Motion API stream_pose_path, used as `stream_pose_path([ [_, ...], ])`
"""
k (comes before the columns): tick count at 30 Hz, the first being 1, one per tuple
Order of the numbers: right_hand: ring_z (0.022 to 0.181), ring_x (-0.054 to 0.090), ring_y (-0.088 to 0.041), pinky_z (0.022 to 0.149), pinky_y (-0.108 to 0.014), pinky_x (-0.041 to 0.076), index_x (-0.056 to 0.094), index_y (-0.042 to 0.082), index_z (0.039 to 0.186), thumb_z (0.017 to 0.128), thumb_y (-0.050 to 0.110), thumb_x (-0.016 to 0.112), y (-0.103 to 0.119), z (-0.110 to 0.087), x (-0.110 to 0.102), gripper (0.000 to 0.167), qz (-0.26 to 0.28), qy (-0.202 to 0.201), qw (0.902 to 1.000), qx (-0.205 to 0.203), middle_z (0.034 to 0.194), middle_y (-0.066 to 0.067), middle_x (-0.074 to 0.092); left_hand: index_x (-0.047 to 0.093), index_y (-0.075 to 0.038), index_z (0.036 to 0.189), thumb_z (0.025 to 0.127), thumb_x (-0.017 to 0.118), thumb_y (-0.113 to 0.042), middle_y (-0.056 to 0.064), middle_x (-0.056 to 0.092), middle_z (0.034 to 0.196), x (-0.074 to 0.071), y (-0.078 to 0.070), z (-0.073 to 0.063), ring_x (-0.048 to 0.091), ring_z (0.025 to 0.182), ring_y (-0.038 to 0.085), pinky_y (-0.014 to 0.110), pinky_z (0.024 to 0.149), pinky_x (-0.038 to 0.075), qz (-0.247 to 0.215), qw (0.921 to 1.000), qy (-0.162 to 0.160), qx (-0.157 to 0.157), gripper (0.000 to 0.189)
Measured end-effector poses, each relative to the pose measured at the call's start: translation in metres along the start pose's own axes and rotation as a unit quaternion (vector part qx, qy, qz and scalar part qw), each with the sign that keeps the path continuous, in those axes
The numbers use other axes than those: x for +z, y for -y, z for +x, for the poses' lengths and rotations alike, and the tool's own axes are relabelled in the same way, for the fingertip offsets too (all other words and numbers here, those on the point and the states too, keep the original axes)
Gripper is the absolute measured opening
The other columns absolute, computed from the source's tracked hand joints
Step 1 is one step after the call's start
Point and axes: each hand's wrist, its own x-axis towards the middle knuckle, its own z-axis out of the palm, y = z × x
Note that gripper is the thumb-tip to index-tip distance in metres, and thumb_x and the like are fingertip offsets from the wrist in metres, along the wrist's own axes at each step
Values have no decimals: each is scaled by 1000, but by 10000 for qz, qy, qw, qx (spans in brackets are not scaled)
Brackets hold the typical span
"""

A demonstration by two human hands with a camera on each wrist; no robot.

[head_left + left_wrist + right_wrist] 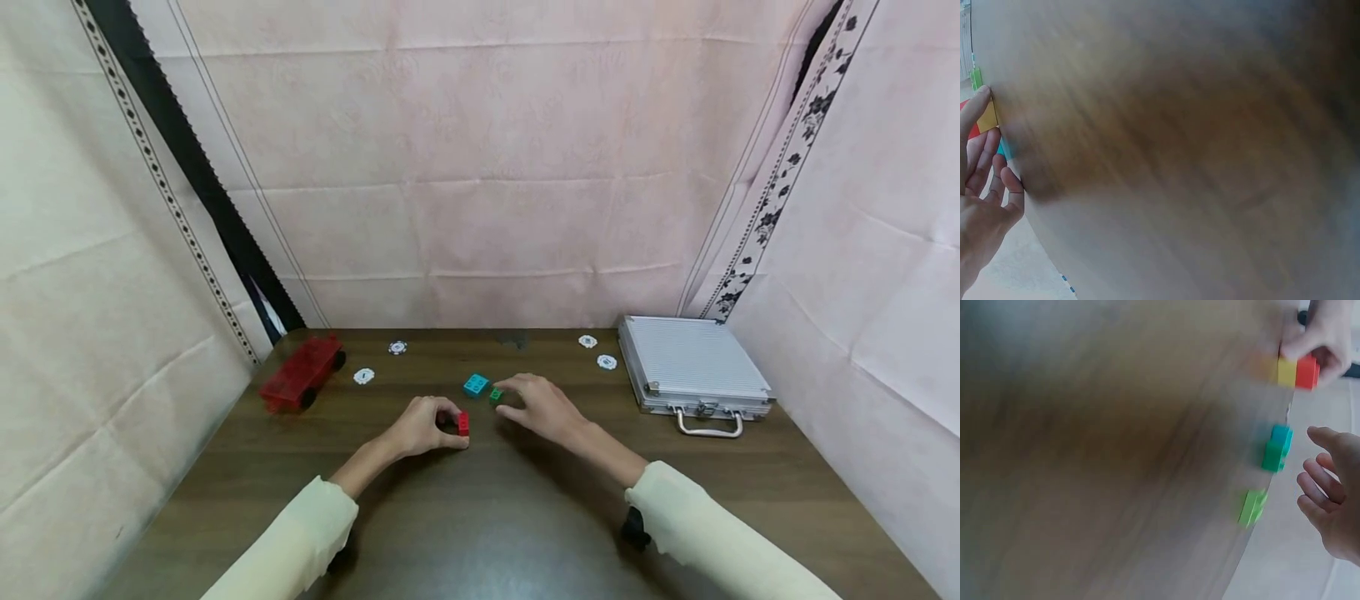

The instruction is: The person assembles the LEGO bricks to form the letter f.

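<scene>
My left hand (423,427) has its thumb and fingers on either side of a red toy brick (463,423), pinching it. In the right wrist view the red brick sits on a yellow brick (1286,372), close to the tabletop. My right hand (542,408) hovers with fingers apart and nothing between them. Nearest to it is a small light green brick (1252,507), partly behind the fingers in the head view. Left of that stands a teal brick (476,384) on top of a darker green brick (1272,456).
A red toy car (303,373) stands at the table's left edge. At the back right lies a silver metal case (693,358) with its handle facing me. Several poker chips are scattered near the back, including one white chip (363,376). Pale cloth (480,183) hangs behind the table.
</scene>
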Motion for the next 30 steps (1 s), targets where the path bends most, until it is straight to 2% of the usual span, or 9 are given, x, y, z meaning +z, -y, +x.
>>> stream_pose_path([
  [6,117,67,-31,95,-47,56,72,3,128,95,21,80,-29,-5,-6,39,-233,-296,9988,313,125,-13,72,76,-13,99,79,94,-27,-3,70,92,1,1,-2,59,81,15,27,70,49,-15,10000,27,77,31],
  [12,116,67,-33,95,-48,55,72,-1,126,93,23,82,-46,-6,-5,42,-261,-258,9977,565,123,-16,72,75,-12,101,81,92,-26,-4,69,92,1,3,-2,59,81,15,26,69,48,10,9999,-2,143,30],
  [19,109,68,-30,87,-45,56,69,-2,129,94,13,77,-52,-4,-2,39,-218,-56,9947,1003,125,-18,70,75,-10,104,83,91,-24,-4,69,94,-1,2,-2,60,83,14,27,71,50,14,9998,17,193,30],
  [22,107,67,-28,84,-43,55,68,-1,131,95,14,76,-51,-3,-2,40,-146,58,9934,1138,128,-18,69,75,-10,107,83,90,-25,-4,69,95,-1,2,-2,61,85,14,27,74,51,-39,9998,56,165,32],
  [25,105,66,-28,81,-42,54,69,-1,131,94,19,78,-52,-2,0,43,-163,124,9933,1137,128,-19,68,74,-11,111,82,91,-27,-5,69,97,-2,3,-1,61,87,14,27,76,52,-89,9998,104,125,37],
  [30,104,67,-31,84,-45,56,71,-1,127,93,20,81,-55,-3,3,41,-217,54,9950,969,119,-19,70,74,-12,115,82,91,-30,-5,70,100,-3,4,-1,62,89,15,29,79,52,-203,9996,165,121,41],
])
